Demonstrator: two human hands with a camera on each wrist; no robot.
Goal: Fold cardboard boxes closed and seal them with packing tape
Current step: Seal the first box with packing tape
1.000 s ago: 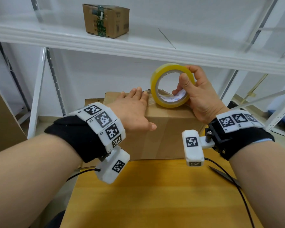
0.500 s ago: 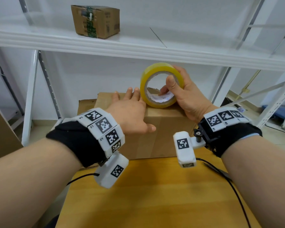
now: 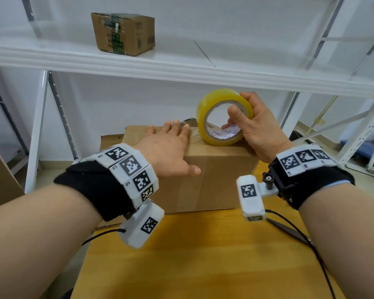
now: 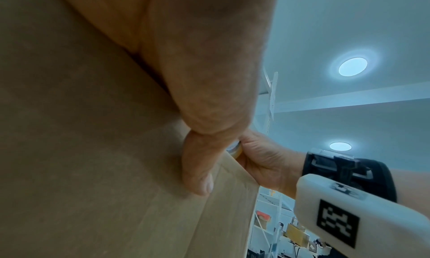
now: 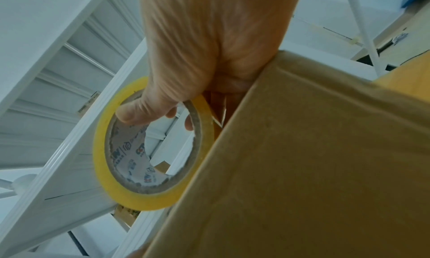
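Left hand flat on box top; right hand gripping tape roll at the box's right end.

The left hand (image 3: 168,152) lies palm-down on the top of the cardboard box (image 3: 212,178), fingers straight and spread, thumb (image 4: 197,170) extended over the near upper edge onto the front face. The box stands on the wooden desk (image 3: 203,255), directly ahead of both wrists. Just right of the left fingertips, a clear strip of tape (image 3: 193,134) runs along the box top to the yellow tape roll (image 3: 222,117). The roll stands on edge on the box top. The right hand (image 3: 259,130) holds it: thumb (image 5: 139,113) hooked inside the core, fingers curled round the outer rim. Above both hands, a white shelf (image 3: 203,70) carries a smaller cardboard box (image 3: 123,33), above and slightly left of the left hand.
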